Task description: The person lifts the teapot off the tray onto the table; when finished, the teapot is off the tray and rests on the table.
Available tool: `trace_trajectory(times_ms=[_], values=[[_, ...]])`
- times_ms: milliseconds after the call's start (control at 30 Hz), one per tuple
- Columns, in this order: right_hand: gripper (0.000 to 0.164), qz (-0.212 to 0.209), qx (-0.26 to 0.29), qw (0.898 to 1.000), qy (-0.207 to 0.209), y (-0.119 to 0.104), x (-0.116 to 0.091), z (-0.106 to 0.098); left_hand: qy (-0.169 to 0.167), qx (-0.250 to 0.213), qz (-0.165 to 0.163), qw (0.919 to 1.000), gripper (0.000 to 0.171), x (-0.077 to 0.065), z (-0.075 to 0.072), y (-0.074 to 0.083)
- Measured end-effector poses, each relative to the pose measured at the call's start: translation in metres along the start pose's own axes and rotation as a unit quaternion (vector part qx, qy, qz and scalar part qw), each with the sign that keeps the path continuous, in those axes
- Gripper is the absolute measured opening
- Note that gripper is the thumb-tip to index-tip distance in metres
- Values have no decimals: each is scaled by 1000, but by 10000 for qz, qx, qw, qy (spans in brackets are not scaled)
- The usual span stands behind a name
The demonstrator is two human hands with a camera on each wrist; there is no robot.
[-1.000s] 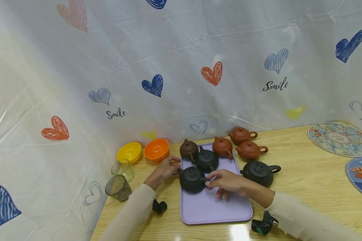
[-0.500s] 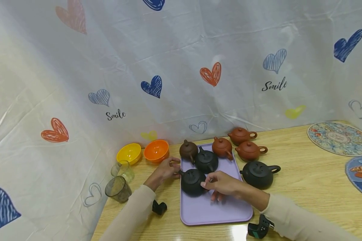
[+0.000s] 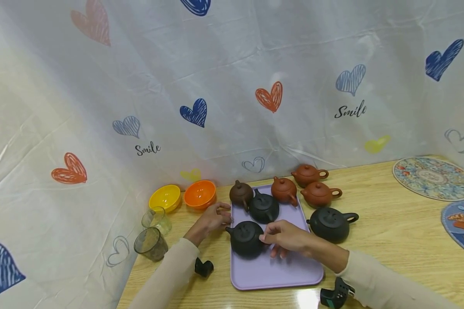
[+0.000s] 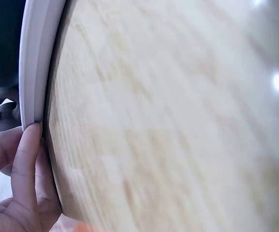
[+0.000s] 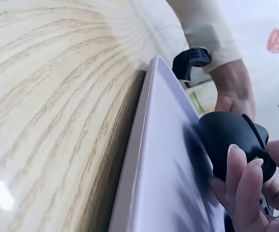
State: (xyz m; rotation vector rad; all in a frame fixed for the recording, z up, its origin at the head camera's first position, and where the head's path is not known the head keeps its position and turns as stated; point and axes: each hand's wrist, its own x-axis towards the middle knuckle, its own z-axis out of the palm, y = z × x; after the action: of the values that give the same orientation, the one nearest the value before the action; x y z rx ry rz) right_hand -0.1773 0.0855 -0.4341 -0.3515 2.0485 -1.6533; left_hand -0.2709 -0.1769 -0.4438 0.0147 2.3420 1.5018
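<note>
In the head view a black teapot point(image 3: 246, 240) sits on the left side of a lilac tray point(image 3: 276, 272), its spout pointing left over the rim. My right hand point(image 3: 288, 237) pinches its handle, which the fingers mostly hide. My left hand point(image 3: 213, 218) is at the tray's left edge; in the left wrist view its fingers point(image 4: 25, 164) pinch the rim point(image 4: 35, 58). Behind the near teapot, the tray bears another black teapot point(image 3: 264, 207), a dark brown teapot point(image 3: 240, 194) and a reddish-brown teapot point(image 3: 284, 189).
Right of the tray stand a black teapot point(image 3: 329, 225) and two reddish-brown teapots point(image 3: 318, 194). To the left are a yellow bowl point(image 3: 165, 198), an orange bowl point(image 3: 199, 195), a clear glass mug point(image 3: 158, 221) and a smoky glass point(image 3: 151, 244). Round mats point(image 3: 433, 178) lie far right, before a hanging cloth.
The near black teapot has shifted slightly towards me on the tray, away from the black one behind it. My right hand has moved a little left and nearer. The left hand stays in place.
</note>
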Motion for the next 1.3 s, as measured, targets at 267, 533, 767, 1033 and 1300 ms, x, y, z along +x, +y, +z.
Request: trace_trajectory(times_ms=[267,533,767,1033,1300], values=[[28,-48,92,9998,-158,-1,-7,-4,-51,-21,-153,9999,46,0,-2,0],[28,-215,-23,9993,-309,0,-16,-14,-78,-96,-207,9997,46,0,-3,0],[27,-318,-180,9983,-450,1,-30,-31,-95,-111,-248,9996,46,2,-2,0],[34,-530,-281,9959,-680,0,-48,-50,-88,-267,-193,9994,45,2,0,0],[34,-728,-239,9919,-1016,5,-69,-71,-110,-305,-189,9993,45,3,0,-1]])
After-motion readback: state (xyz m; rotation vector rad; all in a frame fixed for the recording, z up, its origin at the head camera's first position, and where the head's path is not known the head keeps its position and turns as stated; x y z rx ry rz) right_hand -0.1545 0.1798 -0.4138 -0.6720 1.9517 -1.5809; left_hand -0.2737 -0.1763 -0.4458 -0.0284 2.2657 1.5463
